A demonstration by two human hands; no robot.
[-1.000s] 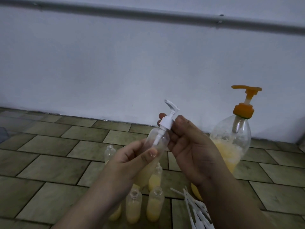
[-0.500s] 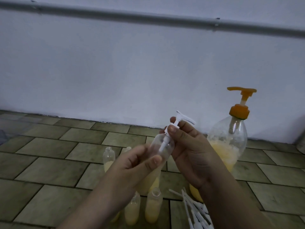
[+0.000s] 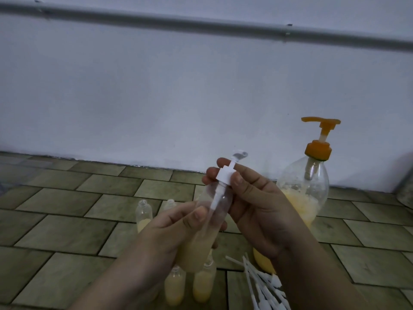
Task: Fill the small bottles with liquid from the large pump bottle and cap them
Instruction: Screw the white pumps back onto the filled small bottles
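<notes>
The small bottle (image 3: 207, 222) is clear, glossy plastic; its pump cap (image 3: 225, 174) is matt white plastic. Right of it, the large pump bottle (image 3: 304, 189) — clear plastic too — carries an orange plastic pump. The floor tiles (image 3: 67, 224) look dull, faintly mottled stone.

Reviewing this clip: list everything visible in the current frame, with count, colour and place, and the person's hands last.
held small bottle: one, clear with pale yellow liquid in its lower part, tilted, centre of frame.
white pump cap: one, white, on the held bottle's neck, tube running down inside.
large pump bottle: one, clear with orange pump, yellow liquid inside, standing on the floor at right.
uncapped small bottles: at least four, clear with yellow liquid, on the floor behind and below the hands.
spare pump caps: a loose pile, white, on the floor at lower right.
tiled floor: greenish-brown.
wall: white, with a grey pipe across it.
left hand: grips the held bottle's body.
right hand: fingers pinch the white pump cap.
</notes>
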